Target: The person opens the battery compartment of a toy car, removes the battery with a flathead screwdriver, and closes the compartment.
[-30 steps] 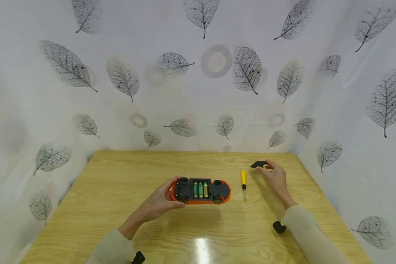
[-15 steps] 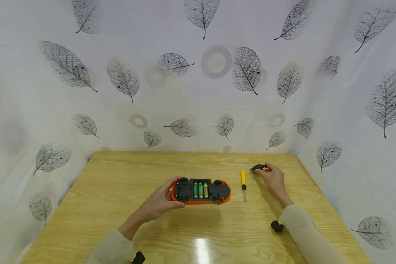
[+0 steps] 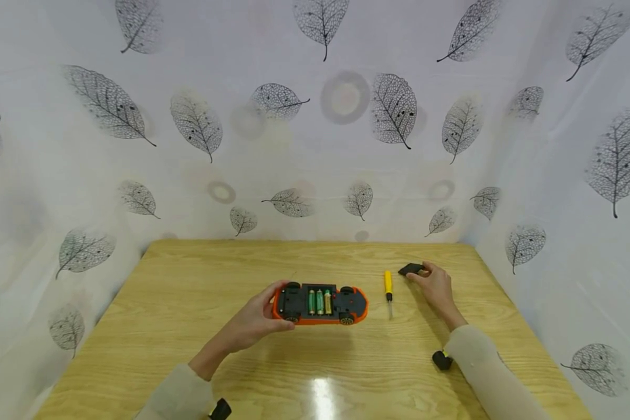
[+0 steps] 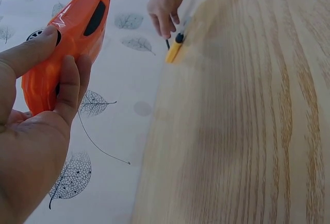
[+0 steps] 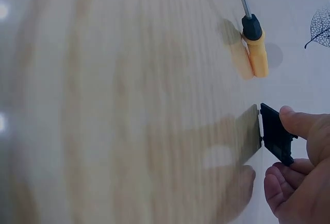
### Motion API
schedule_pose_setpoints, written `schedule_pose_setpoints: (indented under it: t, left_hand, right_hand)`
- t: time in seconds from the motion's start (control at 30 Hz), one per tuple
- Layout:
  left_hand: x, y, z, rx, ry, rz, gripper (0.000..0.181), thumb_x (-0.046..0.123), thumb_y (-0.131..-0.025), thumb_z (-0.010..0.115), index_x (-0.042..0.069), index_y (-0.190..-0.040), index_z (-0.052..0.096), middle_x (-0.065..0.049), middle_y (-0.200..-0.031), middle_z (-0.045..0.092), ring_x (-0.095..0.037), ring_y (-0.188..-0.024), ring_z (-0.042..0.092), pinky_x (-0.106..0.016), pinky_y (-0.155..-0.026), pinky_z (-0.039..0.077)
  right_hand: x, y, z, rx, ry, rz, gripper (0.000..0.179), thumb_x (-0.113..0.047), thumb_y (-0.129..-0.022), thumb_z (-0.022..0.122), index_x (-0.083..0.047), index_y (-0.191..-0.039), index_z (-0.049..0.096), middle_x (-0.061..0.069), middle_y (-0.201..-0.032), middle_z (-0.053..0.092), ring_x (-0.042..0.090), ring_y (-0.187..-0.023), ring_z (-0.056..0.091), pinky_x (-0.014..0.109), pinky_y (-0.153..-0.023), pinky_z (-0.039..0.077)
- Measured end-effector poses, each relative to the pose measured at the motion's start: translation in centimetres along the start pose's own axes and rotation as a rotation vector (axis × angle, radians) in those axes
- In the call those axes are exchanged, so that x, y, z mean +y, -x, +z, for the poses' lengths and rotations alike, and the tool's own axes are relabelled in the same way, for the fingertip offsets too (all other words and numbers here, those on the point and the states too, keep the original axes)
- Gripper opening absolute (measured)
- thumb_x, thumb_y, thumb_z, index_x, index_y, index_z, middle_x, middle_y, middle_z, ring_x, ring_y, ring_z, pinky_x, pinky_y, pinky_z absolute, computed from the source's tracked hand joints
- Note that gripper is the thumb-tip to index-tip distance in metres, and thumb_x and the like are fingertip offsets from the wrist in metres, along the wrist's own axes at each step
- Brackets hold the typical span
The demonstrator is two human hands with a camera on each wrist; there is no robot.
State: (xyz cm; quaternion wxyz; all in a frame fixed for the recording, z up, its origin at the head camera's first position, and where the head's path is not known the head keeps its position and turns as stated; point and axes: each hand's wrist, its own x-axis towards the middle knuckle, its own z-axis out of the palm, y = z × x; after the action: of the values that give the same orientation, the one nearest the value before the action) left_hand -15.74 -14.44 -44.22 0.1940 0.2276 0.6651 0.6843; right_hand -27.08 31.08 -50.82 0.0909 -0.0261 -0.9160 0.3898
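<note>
My left hand (image 3: 249, 324) grips an orange toy car (image 3: 294, 300) by one end, its black underside turned up toward the head camera. In the car's uncovered battery compartment lie three batteries (image 3: 319, 302) side by side. The left wrist view shows the car's glossy orange body (image 4: 77, 26) with thumb and fingers around it. At the right, my right hand (image 3: 437, 289) pinches a thin black battery cover (image 3: 410, 269) at its edge. In the right wrist view this battery cover (image 5: 276, 134) stands tilted, its lower edge right at the tabletop.
A yellow-handled screwdriver (image 3: 388, 283) lies on the wooden table (image 3: 189, 291) between the car and the right hand. Behind the table hangs a white curtain (image 3: 294, 151) with leaf prints. A thin dark wire (image 4: 98, 147) trails below the car in the left wrist view.
My right hand has lowered the battery cover slightly toward the tabletop and come a little nearer. The left hand and the car have stayed in place.
</note>
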Motion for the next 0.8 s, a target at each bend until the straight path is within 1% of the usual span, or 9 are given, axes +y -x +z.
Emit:
schedule_pose_setpoints:
  t: [0.23,0.47,0.53,0.6,0.63,0.7,0.73,0.77,0.8]
  left_hand:
    - [0.12,-0.02,0.08,0.009,0.001,-0.007,0.087,-0.002,-0.093,0.074,-0.001,-0.161,0.02,-0.033,-0.157,0.03,-0.036,-0.13,0.057,-0.035,-0.097,0.057]
    - [0.08,-0.08,-0.01,0.004,-0.005,0.002,0.088,-0.001,-0.093,0.075,-0.001,-0.161,0.02,-0.032,-0.157,0.031,-0.035,-0.13,0.057,-0.035,-0.096,0.057]
    - [0.07,-0.06,-0.03,-0.001,-0.008,0.008,0.089,-0.001,-0.093,0.075,-0.001,-0.161,0.019,-0.033,-0.157,0.03,-0.034,-0.129,0.058,-0.036,-0.096,0.057]
    - [0.11,-0.03,-0.03,-0.002,-0.008,0.009,0.09,0.0,-0.093,0.075,-0.001,-0.162,0.018,-0.033,-0.157,0.031,-0.034,-0.129,0.058,-0.036,-0.096,0.057]
    - [0.13,-0.01,-0.01,0.0,-0.009,0.009,0.09,0.0,-0.093,0.076,-0.001,-0.162,0.018,-0.032,-0.157,0.031,-0.034,-0.129,0.058,-0.036,-0.096,0.057]
    - [0.13,0.02,0.01,0.005,-0.008,0.006,0.089,0.001,-0.093,0.076,-0.001,-0.161,0.019,-0.032,-0.156,0.032,-0.034,-0.128,0.058,-0.036,-0.096,0.057]
    - [0.14,0.04,0.03,0.004,-0.009,0.007,0.089,0.002,-0.093,0.076,-0.002,-0.161,0.019,-0.033,-0.156,0.032,-0.034,-0.129,0.058,-0.036,-0.096,0.057]
    - [0.15,0.06,0.05,0.007,-0.009,0.003,0.09,0.002,-0.093,0.077,-0.001,-0.161,0.019,-0.032,-0.157,0.032,-0.034,-0.128,0.058,-0.036,-0.096,0.057]
    - [0.12,0.09,0.05,0.008,-0.011,0.004,0.089,0.001,-0.093,0.076,-0.001,-0.161,0.019,-0.032,-0.157,0.032,-0.034,-0.128,0.058,-0.036,-0.096,0.057]
  right_hand:
    - [0.03,-0.14,-0.1,-0.024,0.026,-0.009,0.071,-0.021,-0.097,0.075,0.018,-0.146,0.043,0.039,-0.131,0.058,0.052,-0.116,0.06,0.06,-0.097,0.052]
    - [0.08,-0.17,-0.17,-0.006,0.046,-0.05,0.066,-0.019,-0.095,0.077,0.021,-0.14,0.049,0.041,-0.133,0.055,0.053,-0.116,0.061,0.061,-0.096,0.053]
    - [0.22,-0.25,-0.11,0.02,0.062,-0.077,0.058,-0.017,-0.093,0.079,0.02,-0.132,0.057,0.04,-0.128,0.059,0.053,-0.111,0.063,0.061,-0.093,0.053]
    - [0.35,-0.34,0.01,0.036,0.068,-0.095,0.045,-0.016,-0.091,0.081,0.017,-0.118,0.066,0.036,-0.109,0.068,0.048,-0.094,0.067,0.053,-0.083,0.056]
    - [0.46,-0.39,0.08,0.041,0.08,-0.103,0.039,-0.016,-0.091,0.081,0.016,-0.11,0.068,0.032,-0.097,0.07,0.043,-0.084,0.066,0.048,-0.077,0.055]
    - [0.65,-0.46,0.21,0.041,0.107,-0.117,0.031,-0.015,-0.09,0.082,0.011,-0.095,0.067,0.023,-0.077,0.065,0.034,-0.069,0.057,0.04,-0.067,0.046]
    - [0.73,-0.49,0.26,0.038,0.121,-0.123,0.03,-0.015,-0.09,0.082,0.01,-0.093,0.067,0.02,-0.074,0.062,0.031,-0.068,0.054,0.039,-0.067,0.044]
    - [0.77,-0.48,0.29,0.033,0.134,-0.131,0.031,-0.015,-0.09,0.082,0.011,-0.094,0.067,0.021,-0.074,0.061,0.032,-0.068,0.053,0.039,-0.067,0.044]
    - [0.77,-0.47,0.31,0.032,0.149,-0.139,0.033,-0.015,-0.09,0.081,0.013,-0.099,0.068,0.024,-0.079,0.064,0.035,-0.072,0.058,0.043,-0.07,0.049]
